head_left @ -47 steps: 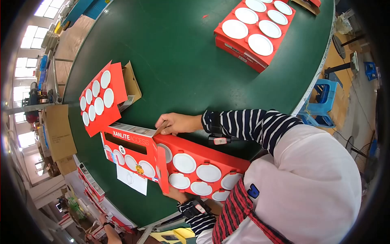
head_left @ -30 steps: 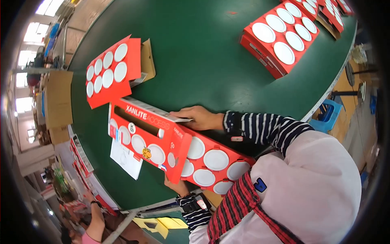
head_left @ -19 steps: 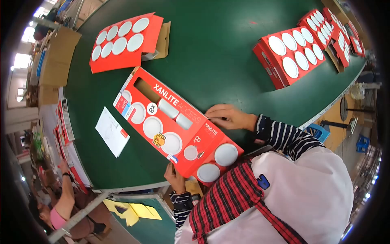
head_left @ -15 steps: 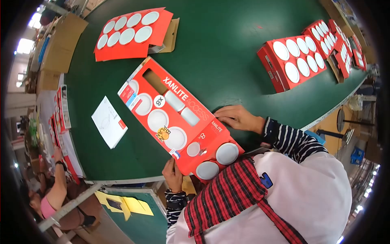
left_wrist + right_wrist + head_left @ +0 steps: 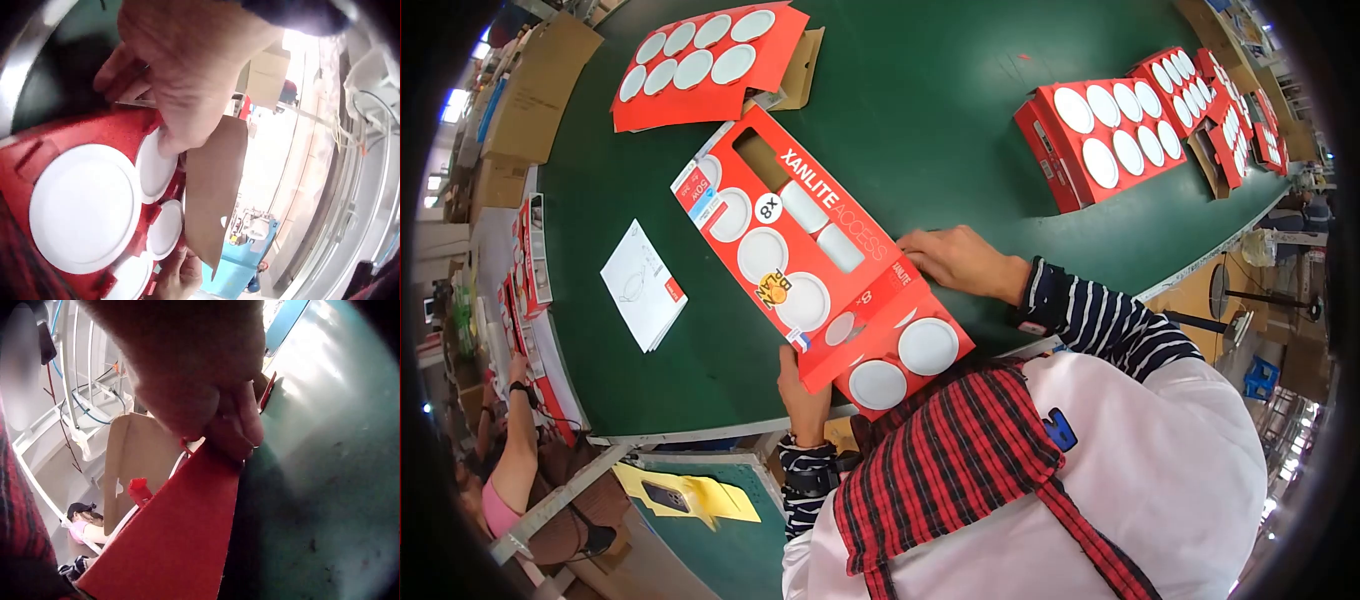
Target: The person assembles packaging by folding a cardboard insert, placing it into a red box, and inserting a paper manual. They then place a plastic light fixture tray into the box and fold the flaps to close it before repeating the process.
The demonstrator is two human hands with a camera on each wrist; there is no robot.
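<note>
A red printed carton [image 5: 722, 255] with a cut-out window lies slanted on the green table. White cylinders show through the window. From its near end sticks a red insert [image 5: 903, 366] with two white round lids [image 5: 928, 347] outside. The carton's end flap [image 5: 860, 325] stands up over the insert; its brown inside [image 5: 215, 181] shows in the left wrist view. My left hand [image 5: 805, 395] grips the carton's near left corner, thumb beside a lid. My right hand [image 5: 965, 262] pinches the right edge at the mouth, above the insert's red side wall [image 5: 181, 519].
A white printed sheet [image 5: 643, 285] lies left of the carton. Another lidded red carton [image 5: 785, 55] with an open brown flap touches its far end. Several filled red cartons [image 5: 1045, 160] stand at the right. A person [image 5: 515, 475] works beyond the left table edge.
The insert has gone deeper into the carton, so fewer lids show outside. Carton and hands have turned in the head view. The end flap has tipped up since half a second ago.
</note>
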